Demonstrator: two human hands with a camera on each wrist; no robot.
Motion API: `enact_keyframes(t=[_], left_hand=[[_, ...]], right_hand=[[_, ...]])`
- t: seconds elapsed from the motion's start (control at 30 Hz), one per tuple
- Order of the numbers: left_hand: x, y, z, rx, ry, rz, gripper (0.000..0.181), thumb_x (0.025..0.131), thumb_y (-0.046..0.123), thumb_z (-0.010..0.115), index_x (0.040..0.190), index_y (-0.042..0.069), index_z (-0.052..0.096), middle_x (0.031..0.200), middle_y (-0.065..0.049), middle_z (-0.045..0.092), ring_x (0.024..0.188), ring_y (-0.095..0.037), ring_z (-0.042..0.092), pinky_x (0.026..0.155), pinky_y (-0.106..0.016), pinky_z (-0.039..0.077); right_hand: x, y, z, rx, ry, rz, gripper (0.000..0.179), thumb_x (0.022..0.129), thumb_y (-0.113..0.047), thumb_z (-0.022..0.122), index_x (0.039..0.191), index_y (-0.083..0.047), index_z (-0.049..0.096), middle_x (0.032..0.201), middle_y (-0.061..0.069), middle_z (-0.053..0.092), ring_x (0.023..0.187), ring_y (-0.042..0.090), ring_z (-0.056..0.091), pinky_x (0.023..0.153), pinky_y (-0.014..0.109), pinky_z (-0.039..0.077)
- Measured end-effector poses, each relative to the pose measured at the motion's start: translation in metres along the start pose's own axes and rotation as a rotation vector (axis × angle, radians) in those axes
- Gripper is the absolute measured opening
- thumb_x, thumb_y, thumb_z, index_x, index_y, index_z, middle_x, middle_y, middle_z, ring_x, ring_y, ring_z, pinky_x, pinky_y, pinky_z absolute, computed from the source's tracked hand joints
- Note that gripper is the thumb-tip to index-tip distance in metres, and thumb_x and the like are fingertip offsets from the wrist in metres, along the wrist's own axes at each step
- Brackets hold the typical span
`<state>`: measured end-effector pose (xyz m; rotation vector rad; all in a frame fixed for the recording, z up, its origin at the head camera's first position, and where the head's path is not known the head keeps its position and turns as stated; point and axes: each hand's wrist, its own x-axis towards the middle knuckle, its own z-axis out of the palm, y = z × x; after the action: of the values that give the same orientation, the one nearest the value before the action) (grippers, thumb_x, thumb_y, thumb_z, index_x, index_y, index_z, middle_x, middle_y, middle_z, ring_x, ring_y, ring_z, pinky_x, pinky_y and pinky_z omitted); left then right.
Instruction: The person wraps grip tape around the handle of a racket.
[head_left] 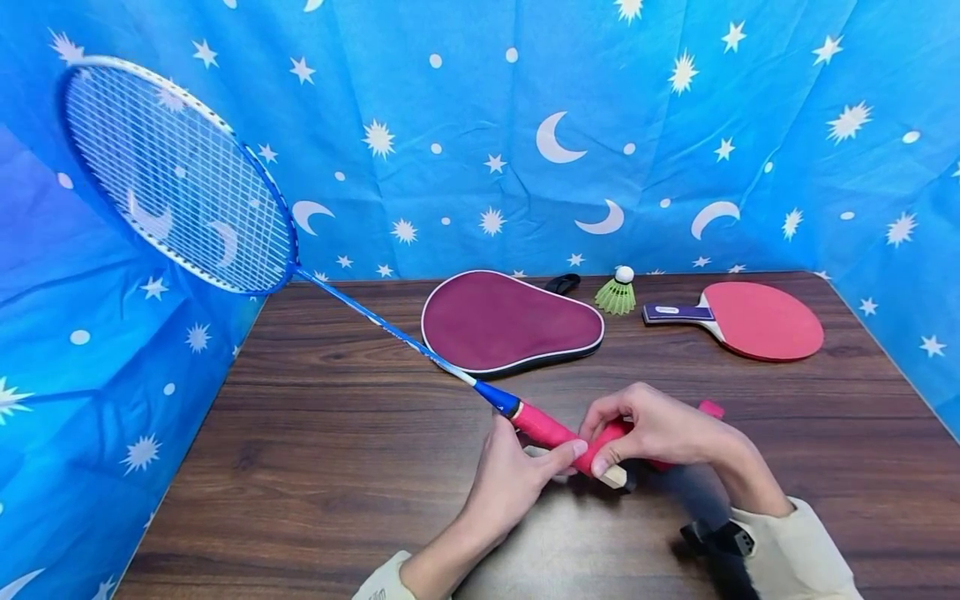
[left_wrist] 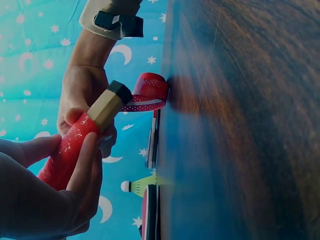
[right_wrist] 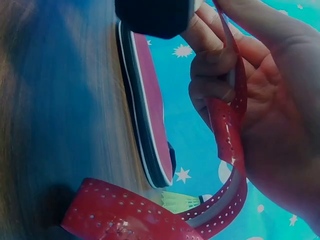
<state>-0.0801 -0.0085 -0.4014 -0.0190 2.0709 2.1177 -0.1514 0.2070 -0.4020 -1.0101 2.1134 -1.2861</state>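
Observation:
A blue and white badminton racket point(head_left: 382, 323) slants across the head view, its strung head raised at the upper left. My left hand point(head_left: 513, 467) grips its handle between thumb and fingers. Perforated red grip tape point(left_wrist: 70, 150) covers most of the handle; pale wood and a black butt end point(left_wrist: 120, 92) show bare at the bottom. With my right hand point(head_left: 663, 427) I pinch the tape's free strip point(right_wrist: 227, 135) close against the handle. From that hand the strip loops down to a loose red coil point(left_wrist: 151, 86) by the tabletop.
Behind the hands, a maroon paddle case point(head_left: 510, 321) lies on the wooden table point(head_left: 315, 467). To its right are a yellow-green shuttlecock point(head_left: 617, 293) and a red table tennis paddle point(head_left: 765, 321). A blue star-and-moon curtain point(head_left: 465, 100) hangs behind and at both sides.

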Motion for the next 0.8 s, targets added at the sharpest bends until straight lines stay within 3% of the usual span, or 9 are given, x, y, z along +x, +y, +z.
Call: enact_keyframes(t=[0.13,0.23,0.47,0.63,0.8], left_hand=[[0.0005,-0.0003,0.0023,-0.085,-0.001,-0.013,0.051,0.080,0.012,0.082,0.113,0.005,0.043,0.086,-0.008,0.071,0.069,-0.032,0.070,0.065,-0.047,0.058],[0.0006,-0.0016,0.0031,-0.083,0.007,-0.001,0.048,0.080,0.011,0.082,0.110,0.005,0.046,0.085,-0.008,0.071,0.069,-0.033,0.070,0.065,-0.047,0.058],[-0.0009,-0.0024,0.0018,0.026,0.095,0.061,0.042,0.075,0.016,0.087,0.103,0.007,0.056,0.084,-0.002,0.068,0.074,-0.021,0.066,0.058,-0.030,0.055],[-0.0004,-0.0012,0.0011,0.010,0.116,0.089,0.035,0.073,0.013,0.088,0.098,0.010,0.063,0.087,0.001,0.072,0.082,-0.018,0.068,0.062,-0.032,0.057],[0.0006,0.0004,0.0021,-0.036,0.131,0.126,0.036,0.072,0.011,0.088,0.100,0.009,0.067,0.090,0.000,0.074,0.089,-0.019,0.069,0.061,-0.023,0.052]], right_hand=[[-0.0008,-0.0012,-0.0002,0.015,0.004,0.017,0.016,0.082,-0.027,0.080,0.094,-0.022,0.072,0.083,-0.005,0.071,0.073,0.011,0.059,0.063,0.028,0.051],[-0.0008,-0.0013,-0.0007,0.012,0.010,0.022,0.015,0.082,-0.027,0.080,0.093,-0.022,0.072,0.083,-0.005,0.071,0.072,0.012,0.059,0.063,0.028,0.051],[0.0025,-0.0028,-0.0002,0.002,0.016,0.045,0.020,0.079,-0.030,0.082,0.094,-0.023,0.071,0.084,-0.006,0.070,0.074,0.014,0.059,0.065,0.028,0.050],[0.0036,-0.0029,0.0013,0.002,0.026,0.054,0.024,0.077,-0.032,0.083,0.095,-0.023,0.070,0.085,-0.006,0.070,0.075,0.014,0.059,0.067,0.028,0.050],[0.0038,-0.0018,0.0026,0.004,0.057,0.059,0.026,0.076,-0.031,0.084,0.095,-0.022,0.068,0.084,-0.005,0.070,0.075,0.014,0.059,0.066,0.028,0.049]])
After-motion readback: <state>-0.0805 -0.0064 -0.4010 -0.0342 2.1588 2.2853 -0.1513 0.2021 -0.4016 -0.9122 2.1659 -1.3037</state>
